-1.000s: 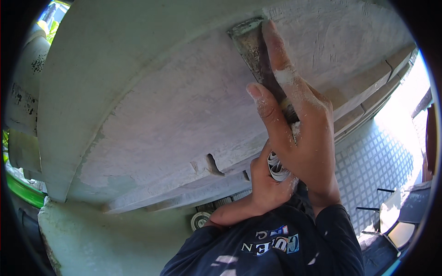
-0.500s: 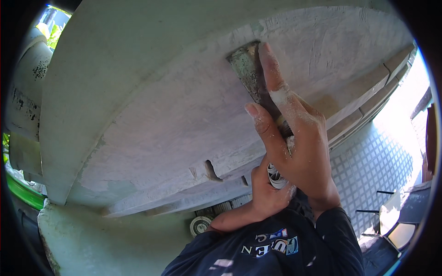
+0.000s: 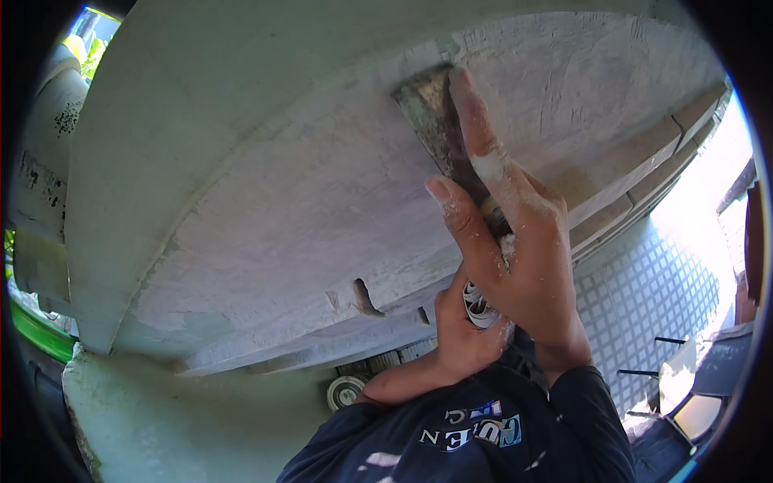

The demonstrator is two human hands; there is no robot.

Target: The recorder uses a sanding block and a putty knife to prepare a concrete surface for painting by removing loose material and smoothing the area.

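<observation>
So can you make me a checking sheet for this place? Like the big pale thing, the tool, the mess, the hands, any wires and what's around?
Surface: large pale panel, rough marks at upper right, a dark slot lower down.
Job's things: scraper, its worn, stained blade at the panel.
Clutter: pale dust on the right hand; a round pale object low down, kind unclear.
Right hand: grips the scraper, index finger along the blade.
Left hand: closed around a pale rolled piece just below; whether that's the handle's end is unclear.
Cables: nothing seen.
Surroundings: chair at lower right, green curved object at left.
</observation>
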